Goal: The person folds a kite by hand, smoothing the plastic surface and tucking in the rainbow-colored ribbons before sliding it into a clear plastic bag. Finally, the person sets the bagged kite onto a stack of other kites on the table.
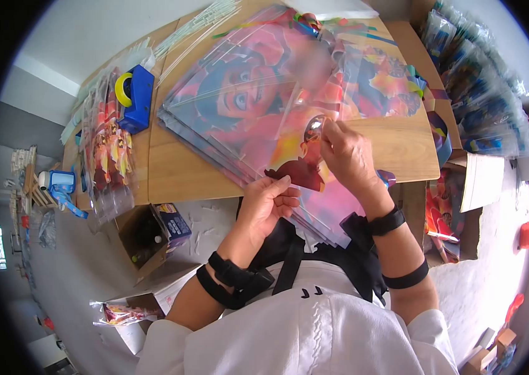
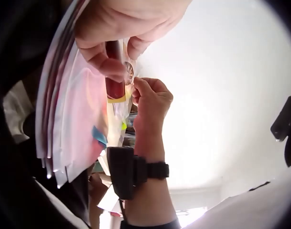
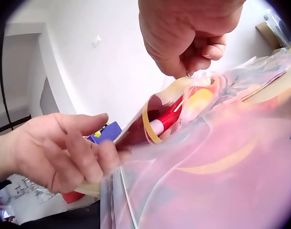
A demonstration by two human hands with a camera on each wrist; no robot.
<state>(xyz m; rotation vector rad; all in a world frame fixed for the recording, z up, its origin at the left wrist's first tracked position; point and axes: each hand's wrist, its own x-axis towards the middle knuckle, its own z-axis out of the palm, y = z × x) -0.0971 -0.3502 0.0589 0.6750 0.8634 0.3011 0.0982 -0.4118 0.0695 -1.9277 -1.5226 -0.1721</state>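
- Between left hand (image 1: 265, 203) and right hand (image 1: 347, 156): dark-red cutout (image 1: 299, 173) blocks the gap.
- Passage: strip of bare tabletop (image 1: 180, 172), sheet stack (image 1: 230, 128) to tape dispenser (image 1: 141, 103).
- Left of dispenser: bagged prints (image 1: 109, 140) crowd close.

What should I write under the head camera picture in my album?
The left hand holds a dark red cutout, the right hand at its edge, over a pile of big colourful sheets.

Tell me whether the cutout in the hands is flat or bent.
Bent: the right wrist view shows the cutout with its yellow edge curving in an arc.
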